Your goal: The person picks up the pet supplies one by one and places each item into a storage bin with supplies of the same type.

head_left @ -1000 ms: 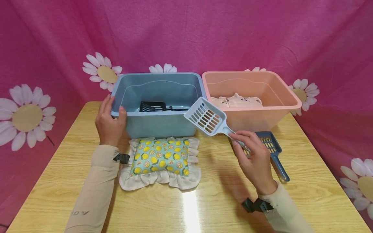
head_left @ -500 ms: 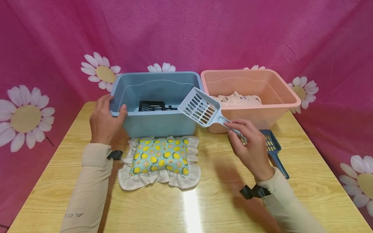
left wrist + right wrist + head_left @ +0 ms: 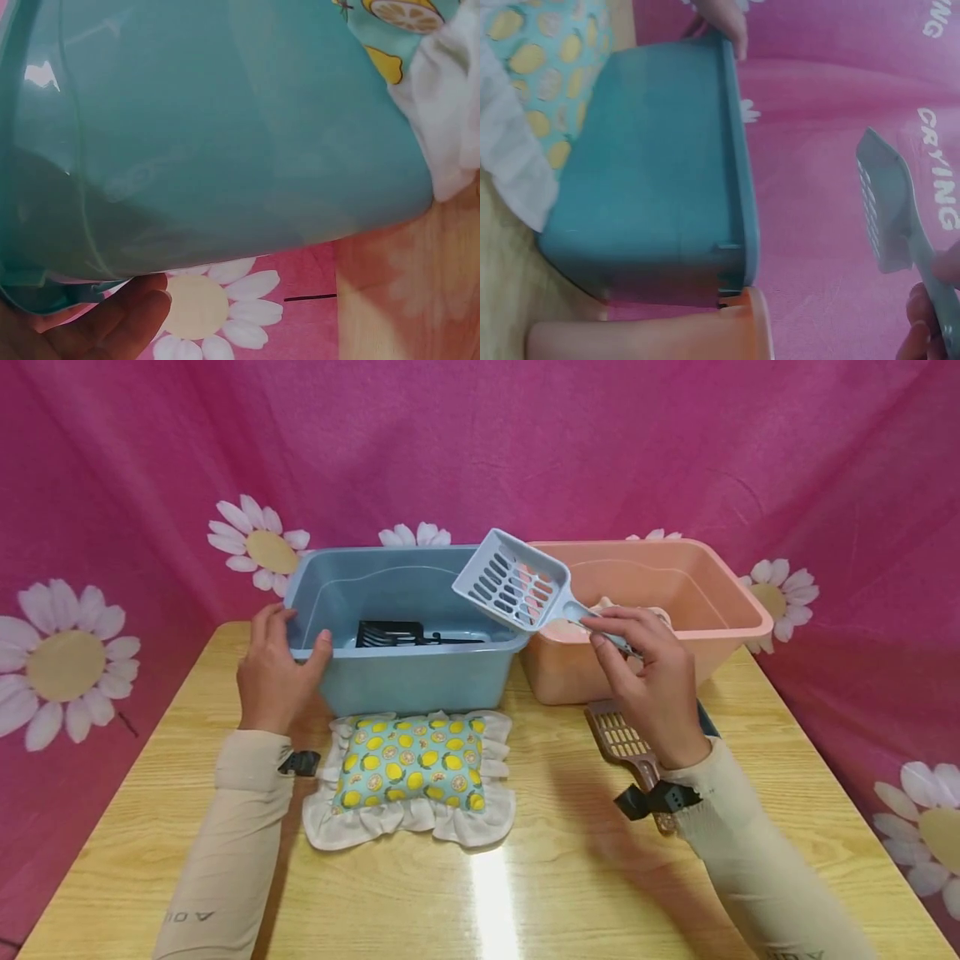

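My right hand (image 3: pixel 654 685) pinches the handle of a light grey-blue slotted litter scoop (image 3: pixel 513 583), held in the air over the adjoining rims of the two bins. The scoop (image 3: pixel 891 202) also shows in the right wrist view, clear of both bins. With its fingers curled over the rim, my left hand (image 3: pixel 277 672) grips the left front corner of the blue bin (image 3: pixel 412 681). Inside that bin lies a black slotted utensil (image 3: pixel 390 633). In the left wrist view the fingers (image 3: pixel 135 315) are at the bin's edge.
The pink bin (image 3: pixel 720 568) stands right of the blue one, with a pale cloth thing partly hidden inside. A lemon-print cushion (image 3: pixel 412 764) lies in front of the blue bin. A brown scoop (image 3: pixel 622 735) and a mostly hidden dark blue one lie under my right arm.
My right hand has raised the light scoop and shifted it slightly left, from in front of the bins to above their rims. The left hand stays at the blue bin's corner.
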A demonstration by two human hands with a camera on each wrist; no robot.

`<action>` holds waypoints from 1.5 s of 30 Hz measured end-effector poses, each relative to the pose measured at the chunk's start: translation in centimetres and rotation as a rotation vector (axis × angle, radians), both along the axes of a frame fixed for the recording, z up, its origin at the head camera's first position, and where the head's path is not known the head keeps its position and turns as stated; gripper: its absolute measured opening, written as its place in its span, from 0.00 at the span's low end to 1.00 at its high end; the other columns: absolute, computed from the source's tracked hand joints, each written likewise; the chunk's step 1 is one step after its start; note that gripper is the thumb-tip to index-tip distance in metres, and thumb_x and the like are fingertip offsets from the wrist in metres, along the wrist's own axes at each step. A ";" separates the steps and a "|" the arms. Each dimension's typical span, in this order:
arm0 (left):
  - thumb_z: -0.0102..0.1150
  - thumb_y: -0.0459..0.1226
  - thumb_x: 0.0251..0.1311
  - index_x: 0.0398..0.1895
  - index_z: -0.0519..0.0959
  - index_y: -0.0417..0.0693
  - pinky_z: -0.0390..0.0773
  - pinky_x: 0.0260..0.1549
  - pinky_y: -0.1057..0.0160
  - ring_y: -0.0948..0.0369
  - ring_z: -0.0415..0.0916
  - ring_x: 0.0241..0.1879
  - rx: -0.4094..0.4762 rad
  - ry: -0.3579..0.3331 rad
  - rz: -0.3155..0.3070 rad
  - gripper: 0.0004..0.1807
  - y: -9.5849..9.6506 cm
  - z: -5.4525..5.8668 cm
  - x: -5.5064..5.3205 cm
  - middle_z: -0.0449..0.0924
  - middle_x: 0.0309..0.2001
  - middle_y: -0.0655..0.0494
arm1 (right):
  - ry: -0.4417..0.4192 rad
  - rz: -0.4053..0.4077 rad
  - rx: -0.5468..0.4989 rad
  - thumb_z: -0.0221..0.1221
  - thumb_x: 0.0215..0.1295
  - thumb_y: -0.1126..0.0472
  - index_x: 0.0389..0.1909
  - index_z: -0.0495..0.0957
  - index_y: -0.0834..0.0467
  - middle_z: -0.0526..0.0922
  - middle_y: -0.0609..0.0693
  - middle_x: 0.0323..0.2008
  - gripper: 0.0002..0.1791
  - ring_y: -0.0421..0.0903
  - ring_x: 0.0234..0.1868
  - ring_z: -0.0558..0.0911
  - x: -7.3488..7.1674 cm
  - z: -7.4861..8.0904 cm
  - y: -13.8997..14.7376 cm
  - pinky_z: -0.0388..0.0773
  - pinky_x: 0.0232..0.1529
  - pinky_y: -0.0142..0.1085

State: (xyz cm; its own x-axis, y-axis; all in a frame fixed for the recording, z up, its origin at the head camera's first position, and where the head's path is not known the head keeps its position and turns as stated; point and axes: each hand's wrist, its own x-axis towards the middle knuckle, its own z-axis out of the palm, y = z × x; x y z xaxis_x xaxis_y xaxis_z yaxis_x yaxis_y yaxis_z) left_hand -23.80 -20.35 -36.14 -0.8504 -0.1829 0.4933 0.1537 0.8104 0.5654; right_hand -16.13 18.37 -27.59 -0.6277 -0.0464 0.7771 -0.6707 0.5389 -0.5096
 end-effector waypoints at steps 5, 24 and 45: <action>0.53 0.56 0.60 0.68 0.64 0.44 0.69 0.55 0.35 0.43 0.68 0.60 0.000 0.003 -0.001 0.38 -0.2 0.0 0.0 0.60 0.69 0.49 | -0.022 -0.013 0.006 0.59 0.61 0.74 0.43 0.84 0.67 0.83 0.60 0.45 0.10 0.50 0.44 0.78 -1.5 0.8 -0.6 0.68 0.39 0.24; 0.52 0.60 0.58 0.71 0.57 0.41 0.70 0.52 0.33 0.39 0.70 0.56 -0.053 -0.118 0.001 0.45 0.3 1.4 0.5 0.58 0.68 0.44 | -0.139 0.077 0.022 0.57 0.64 0.73 0.43 0.83 0.67 0.82 0.59 0.42 0.10 0.44 0.39 0.74 -5.1 1.5 -2.4 0.69 0.33 0.23; 0.53 0.65 0.55 0.76 0.50 0.48 0.66 0.55 0.31 0.41 0.64 0.62 -0.038 -0.197 -0.049 0.51 0.1 1.5 0.4 0.50 0.73 0.47 | -0.382 0.176 0.006 0.59 0.67 0.63 0.46 0.85 0.54 0.79 0.46 0.48 0.11 0.38 0.52 0.74 -12.3 -0.5 -4.3 0.76 0.52 0.33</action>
State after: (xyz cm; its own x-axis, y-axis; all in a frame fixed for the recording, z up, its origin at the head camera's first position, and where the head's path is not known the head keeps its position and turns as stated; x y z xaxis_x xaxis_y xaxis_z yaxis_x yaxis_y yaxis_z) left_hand -23.44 -20.24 -34.65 -0.9386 -0.1232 0.3222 0.0829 0.8261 0.5574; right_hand -28.43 14.02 -28.09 -0.8528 -0.1821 0.4894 -0.5162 0.4366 -0.7369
